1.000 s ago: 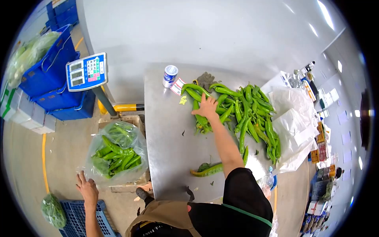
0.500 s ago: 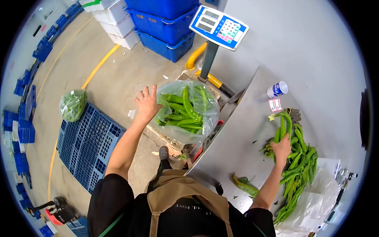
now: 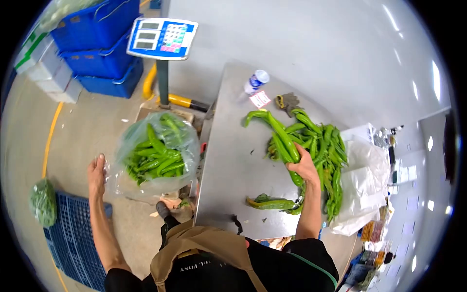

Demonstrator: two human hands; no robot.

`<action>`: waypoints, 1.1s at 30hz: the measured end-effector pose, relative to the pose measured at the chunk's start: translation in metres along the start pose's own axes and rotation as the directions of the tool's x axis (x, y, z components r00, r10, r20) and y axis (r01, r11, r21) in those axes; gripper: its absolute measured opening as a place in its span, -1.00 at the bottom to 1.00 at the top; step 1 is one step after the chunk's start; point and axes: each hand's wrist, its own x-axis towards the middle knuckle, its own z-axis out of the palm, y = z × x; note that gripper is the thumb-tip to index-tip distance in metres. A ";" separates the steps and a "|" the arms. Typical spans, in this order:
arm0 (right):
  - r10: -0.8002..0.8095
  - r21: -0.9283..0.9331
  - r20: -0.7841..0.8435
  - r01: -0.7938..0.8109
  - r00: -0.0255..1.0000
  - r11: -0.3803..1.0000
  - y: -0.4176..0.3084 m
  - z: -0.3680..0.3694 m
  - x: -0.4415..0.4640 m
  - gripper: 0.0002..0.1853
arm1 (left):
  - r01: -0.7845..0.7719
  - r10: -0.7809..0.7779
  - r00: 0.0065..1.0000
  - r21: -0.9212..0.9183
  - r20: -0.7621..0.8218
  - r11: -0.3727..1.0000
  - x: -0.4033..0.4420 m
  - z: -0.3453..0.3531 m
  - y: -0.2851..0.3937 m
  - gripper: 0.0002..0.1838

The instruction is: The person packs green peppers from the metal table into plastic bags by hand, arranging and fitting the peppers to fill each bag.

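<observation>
My right hand (image 3: 304, 168) is closed around a few long green peppers (image 3: 279, 136), lifted over the steel table. A pile of similar green peppers (image 3: 323, 151) lies just beyond and to the right of it. At the left, my left hand (image 3: 97, 174) pinches the outer edge of a clear plastic bag (image 3: 116, 168), which stretches out towards it. Inside the bag several green peppers (image 3: 155, 153) are heaped. Closer to me, a discolored, wilted pepper (image 3: 272, 203) rests on the table.
The steel table (image 3: 228, 160) also bears a white-and-blue cup (image 3: 257, 82), a printed label (image 3: 260, 99), a dark glove (image 3: 288, 102) and white plastic sheeting (image 3: 360, 180). A scale display (image 3: 163, 39) stands behind the bag. Blue crates (image 3: 104, 61) and a blue pallet (image 3: 73, 238) occupy the floor.
My right hand has raised its peppers off the pile. My left hand, spread beside the bag before, now grips its edge. The view has swung to the right.
</observation>
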 end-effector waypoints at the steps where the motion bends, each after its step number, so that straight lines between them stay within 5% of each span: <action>1: -0.034 0.037 -0.043 0.035 0.998 0.999 0.010 0.002 0.001 -0.17 | -0.038 0.029 0.990 0.064 0.137 0.997 -0.008 0.001 0.011 -0.71; 3: -0.119 -0.028 -0.108 0.116 0.987 0.993 0.002 0.006 0.006 -0.14 | -0.132 0.054 0.921 0.180 0.386 0.975 -0.019 0.001 0.023 -0.73; 6: -0.260 -0.293 -0.160 0.206 0.952 0.934 -0.001 0.022 0.047 -0.15 | -0.434 0.223 0.867 0.457 0.445 0.776 0.001 -0.011 0.003 -0.80; 9: -0.301 -0.453 0.013 0.273 0.954 0.848 0.030 0.035 0.121 -0.16 | -0.336 0.258 0.941 0.497 0.220 0.800 0.015 -0.019 0.009 -0.86; 11: -0.344 -0.497 0.069 0.331 0.936 0.802 0.083 0.052 0.166 -0.13 | -0.131 0.123 0.991 0.288 0.045 0.949 0.002 -0.010 0.030 -0.86; 14: -0.593 -0.510 0.027 0.521 0.805 0.684 0.110 0.072 0.210 -0.18 | -0.034 0.030 0.999 0.100 0.042 0.994 -0.008 -0.011 0.032 -0.80; 15: -0.277 -0.364 0.129 0.305 0.952 0.880 0.073 0.064 0.203 -0.02 | -0.021 0.003 0.995 0.176 0.104 0.984 -0.016 -0.006 0.043 -0.77; 16: -0.328 -0.281 0.109 0.345 0.939 0.896 0.079 0.065 0.209 0.03 | -0.064 -0.007 0.981 0.359 0.191 0.931 -0.016 -0.010 0.044 -0.70; 18: -0.230 -0.402 0.119 0.258 0.966 0.878 0.056 0.069 0.197 -0.02 | -0.510 0.362 0.860 0.583 0.359 0.633 -0.011 -0.019 0.027 -0.78; 21: -0.309 -0.601 0.108 0.309 0.945 0.737 0.082 0.081 0.203 -0.09 | -0.400 0.308 0.916 0.642 0.257 0.654 0.000 -0.021 0.026 -0.79; 25: -0.558 -0.729 -0.044 0.355 0.829 0.585 0.065 0.079 0.182 -0.13 | -0.196 0.223 0.974 0.389 -0.025 0.900 -0.014 -0.003 0.048 -0.78; 28: -0.699 -0.795 -0.045 0.399 0.713 0.458 0.000 0.078 0.149 -0.15 | -0.053 0.053 0.999 0.109 0.006 0.993 -0.021 0.005 0.052 -0.76; 33: -0.746 -0.775 0.244 0.587 0.619 0.234 -0.093 0.114 0.104 -0.25 | -0.119 0.098 0.965 0.073 0.241 0.990 -0.042 -0.001 0.045 -0.71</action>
